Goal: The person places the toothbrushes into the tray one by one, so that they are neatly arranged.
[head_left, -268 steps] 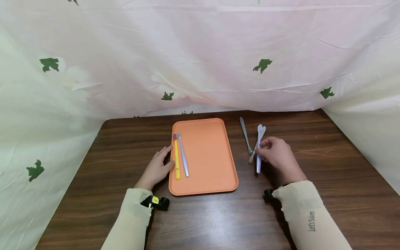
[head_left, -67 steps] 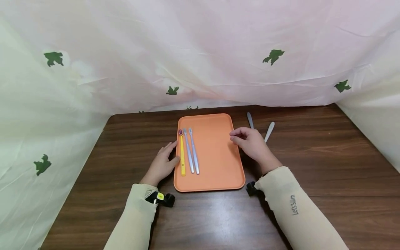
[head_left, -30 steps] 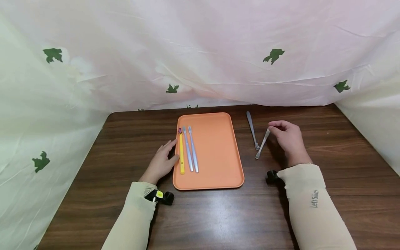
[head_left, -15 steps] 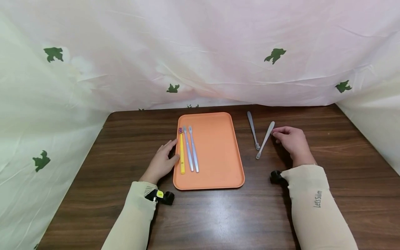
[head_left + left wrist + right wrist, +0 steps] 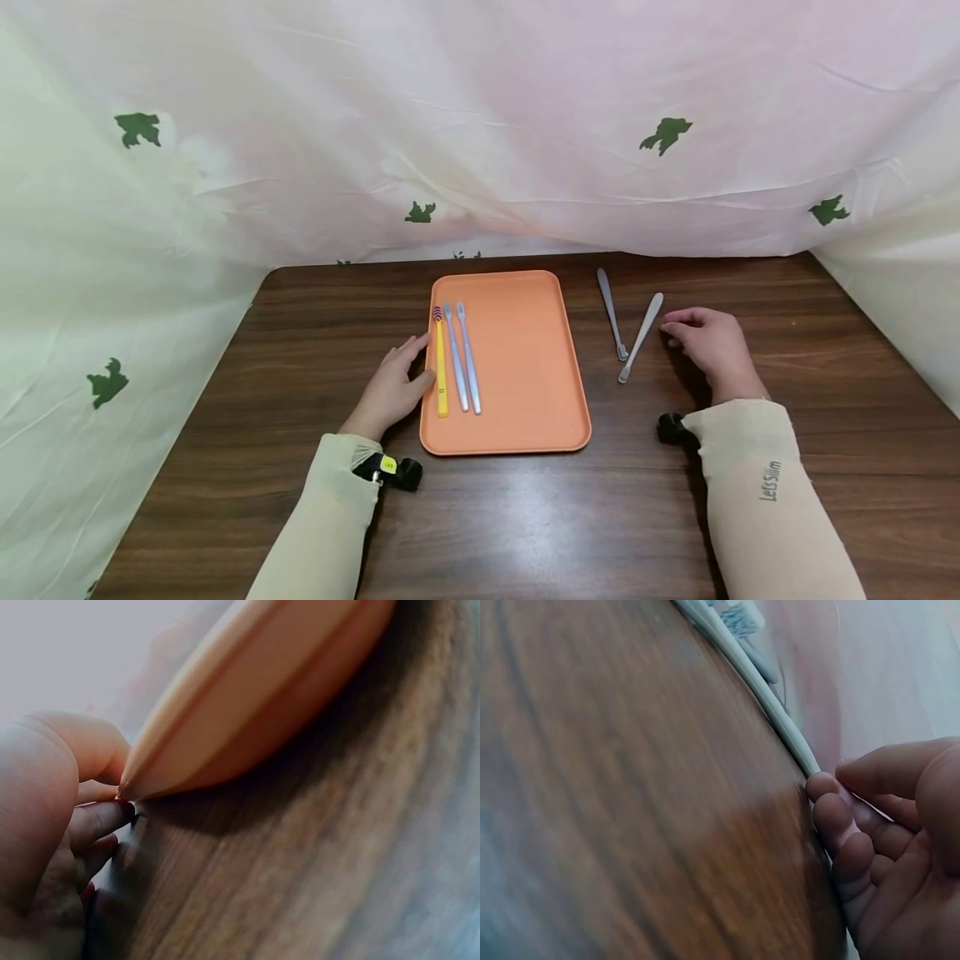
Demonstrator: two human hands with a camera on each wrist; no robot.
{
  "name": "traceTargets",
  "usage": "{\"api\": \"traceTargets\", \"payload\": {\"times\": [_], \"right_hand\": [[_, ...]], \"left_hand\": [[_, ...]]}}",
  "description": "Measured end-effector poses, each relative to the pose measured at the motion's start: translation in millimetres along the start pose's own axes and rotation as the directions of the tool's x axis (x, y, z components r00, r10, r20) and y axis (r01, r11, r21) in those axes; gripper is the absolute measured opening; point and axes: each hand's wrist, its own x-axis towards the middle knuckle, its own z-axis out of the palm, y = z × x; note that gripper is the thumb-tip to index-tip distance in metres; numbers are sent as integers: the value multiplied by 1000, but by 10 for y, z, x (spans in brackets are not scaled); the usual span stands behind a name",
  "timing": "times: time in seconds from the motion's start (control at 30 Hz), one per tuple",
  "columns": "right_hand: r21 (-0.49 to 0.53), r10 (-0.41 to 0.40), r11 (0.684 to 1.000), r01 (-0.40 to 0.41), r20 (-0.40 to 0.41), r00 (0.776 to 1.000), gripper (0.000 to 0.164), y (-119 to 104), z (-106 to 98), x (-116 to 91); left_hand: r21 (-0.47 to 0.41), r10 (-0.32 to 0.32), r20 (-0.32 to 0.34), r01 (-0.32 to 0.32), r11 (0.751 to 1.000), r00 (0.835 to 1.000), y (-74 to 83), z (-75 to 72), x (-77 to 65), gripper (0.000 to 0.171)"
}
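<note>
Along the left side of an orange tray (image 5: 525, 367) lie a yellow toothbrush (image 5: 441, 371) and two pale blue-grey toothbrushes, left (image 5: 456, 362) and right (image 5: 470, 364), side by side. My left hand (image 5: 390, 387) holds the tray's left rim, thumb over the edge and fingers outside it, as the left wrist view shows. On the table right of the tray lie a grey toothbrush (image 5: 610, 310) and a whitish toothbrush (image 5: 642, 335), their heads close together. Just right of the whitish handle, my right hand (image 5: 712, 346) rests low with loosely curled fingers, a small gap from it.
The dark wooden table (image 5: 510, 525) ends at the back against a pale cloth (image 5: 525, 167) with green leaf-like prints. Cloth also hangs along both sides. Each wrist carries a black camera, left (image 5: 407, 474) and right (image 5: 672, 428).
A second pale blue-grey toothbrush has come into the tray. My right hand went from the tray to the whitish toothbrush's handle, then drew slightly right, off it. My left hand stays at the rim.
</note>
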Motion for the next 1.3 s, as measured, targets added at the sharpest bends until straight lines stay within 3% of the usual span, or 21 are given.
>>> {"api": "traceTargets", "payload": {"times": [0.33, 0.5, 0.83, 1.1, 1.3], "right_hand": [[52, -31, 998, 32, -27, 999, 33, 18, 46, 27], [74, -105, 991, 107, -28, 994, 31, 6, 73, 21], [-30, -214, 976, 215, 28, 976, 28, 7, 149, 33], [-95, -223, 970, 223, 9, 975, 22, 14, 133, 44], [-158, -232, 957, 244, 96, 968, 24, -39, 83, 26]], "left_hand": [[10, 7, 5, -7, 1000, 1000, 3, -11, -10, 60], [12, -3, 2, 3, 1000, 1000, -1, -10, -14, 60], [1, 6, 3, -6, 1000, 1000, 2, -4, -17, 60], [0, -3, 0, 3, 1000, 1000, 7, -6, -18, 60], [-2, -1, -3, 1, 1000, 1000, 2, 2, -3, 60]]}}
